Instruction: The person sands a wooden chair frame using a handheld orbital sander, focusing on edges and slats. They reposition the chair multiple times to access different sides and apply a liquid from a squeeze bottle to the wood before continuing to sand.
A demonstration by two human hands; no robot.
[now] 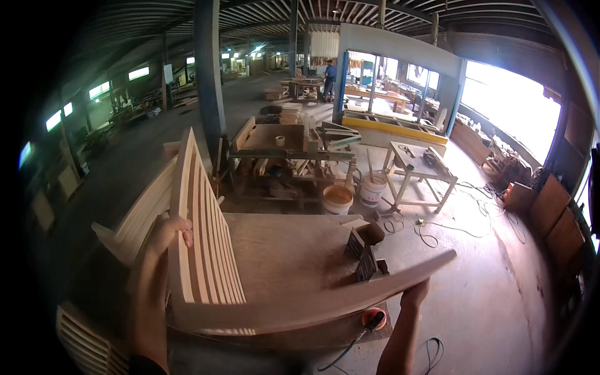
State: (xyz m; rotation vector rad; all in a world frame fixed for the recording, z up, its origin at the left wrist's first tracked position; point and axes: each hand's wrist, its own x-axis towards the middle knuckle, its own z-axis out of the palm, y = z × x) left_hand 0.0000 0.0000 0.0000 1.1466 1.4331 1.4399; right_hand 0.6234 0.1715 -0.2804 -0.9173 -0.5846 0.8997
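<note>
A slatted wooden frame (pixel 215 256) stands tilted over the near side of a low wooden worktable (pixel 281 244). It has a row of thin parallel slats and a long, slightly curved rail (pixel 312 306) that reaches to the right. My left hand (pixel 172 232) is closed around the frame's left side rail, thumb on the front. Near the far right end of the long rail, my right hand (pixel 414 294) grips it from below, its fingers partly hidden behind the wood. Under that rail, at the table's edge, lies a red-and-black corded tool (pixel 374 319), partly covered.
More slatted frames (pixel 140 209) lean at my left, and another (pixel 90 340) sits lower left. Small dark boxes (pixel 365 240) stand on the table's right side. Beyond are two buckets (pixel 373 189), a small table (pixel 419 164), a steel post (pixel 211 75) and floor cables (pixel 478 200). A person (pixel 329 80) stands far off.
</note>
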